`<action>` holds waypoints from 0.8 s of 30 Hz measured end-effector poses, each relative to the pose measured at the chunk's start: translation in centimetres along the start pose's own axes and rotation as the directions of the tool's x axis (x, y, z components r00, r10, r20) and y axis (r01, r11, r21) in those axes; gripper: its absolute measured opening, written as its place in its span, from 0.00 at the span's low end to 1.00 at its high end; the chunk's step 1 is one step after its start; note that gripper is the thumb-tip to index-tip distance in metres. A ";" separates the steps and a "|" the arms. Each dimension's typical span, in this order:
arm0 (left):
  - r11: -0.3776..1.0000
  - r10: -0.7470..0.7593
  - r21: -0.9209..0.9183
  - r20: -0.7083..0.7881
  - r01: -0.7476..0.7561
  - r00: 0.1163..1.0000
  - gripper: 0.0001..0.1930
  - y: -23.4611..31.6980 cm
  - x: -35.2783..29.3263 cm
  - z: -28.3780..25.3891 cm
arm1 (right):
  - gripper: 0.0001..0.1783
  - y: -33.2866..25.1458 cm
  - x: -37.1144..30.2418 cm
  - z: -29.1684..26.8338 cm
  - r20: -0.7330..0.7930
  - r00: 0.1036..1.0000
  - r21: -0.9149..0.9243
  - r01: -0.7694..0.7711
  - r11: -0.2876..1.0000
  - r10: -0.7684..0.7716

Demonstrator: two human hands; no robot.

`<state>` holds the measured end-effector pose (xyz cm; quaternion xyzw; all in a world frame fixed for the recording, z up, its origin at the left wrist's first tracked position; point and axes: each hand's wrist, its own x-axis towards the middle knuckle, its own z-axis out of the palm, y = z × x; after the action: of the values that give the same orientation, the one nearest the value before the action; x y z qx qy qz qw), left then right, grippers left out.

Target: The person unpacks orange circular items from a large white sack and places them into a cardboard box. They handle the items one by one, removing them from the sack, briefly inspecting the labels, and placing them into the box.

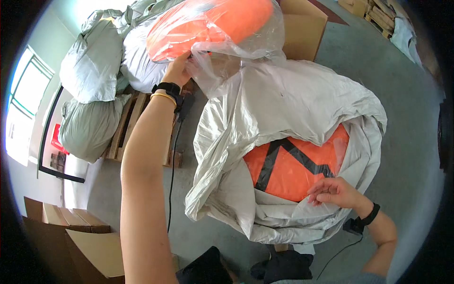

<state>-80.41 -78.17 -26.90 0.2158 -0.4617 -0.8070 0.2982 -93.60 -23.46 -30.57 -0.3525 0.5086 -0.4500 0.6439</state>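
My left hand reaches far forward and grips the edge of a clear plastic bag. Inside that bag is a bulky, bright orange item; some of my left fingertips are hidden at the plastic. In front of me stands a large whitish sack with its mouth rolled wide. Another plastic-wrapped orange item with black stripes lies in it. My right hand hovers at the sack's near right rim, fingers loosely curled and apart from the thumb, holding nothing.
Stuffed grey-white sacks are piled on a wooden pallet at the far left. A cardboard box stands behind the big sack. An opened carton sits at the near left. A black cable runs down across the floor.
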 end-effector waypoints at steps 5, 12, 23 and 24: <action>0.998 0.017 0.056 -0.170 -0.008 0.985 0.16 0.8 -1.1 1.3 | 0.13 0.0 -0.7 0.5 -0.024 0.999 -0.015 0.033 0.999 -0.034; 0.847 0.071 0.524 -0.272 0.086 0.960 0.17 -1.1 -11.3 4.5 | 0.26 2.8 -2.0 -0.4 0.015 0.917 -0.972 0.107 0.210 -0.398; 0.587 0.035 0.807 -0.100 0.061 0.994 0.34 -1.4 -48.2 12.3 | 0.13 1.9 -3.1 -0.9 -0.208 0.911 -0.977 -0.179 0.114 -0.355; 0.608 0.038 0.792 -0.096 0.053 0.995 0.33 -1.9 -50.9 12.6 | 0.12 2.1 -3.9 -0.5 -0.178 0.920 -0.982 -0.142 0.128 -0.349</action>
<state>-51.69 -34.97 -18.83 0.3689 -0.7541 -0.5083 0.1921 -93.89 -19.05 -31.27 -0.6312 0.7606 -0.1050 0.1098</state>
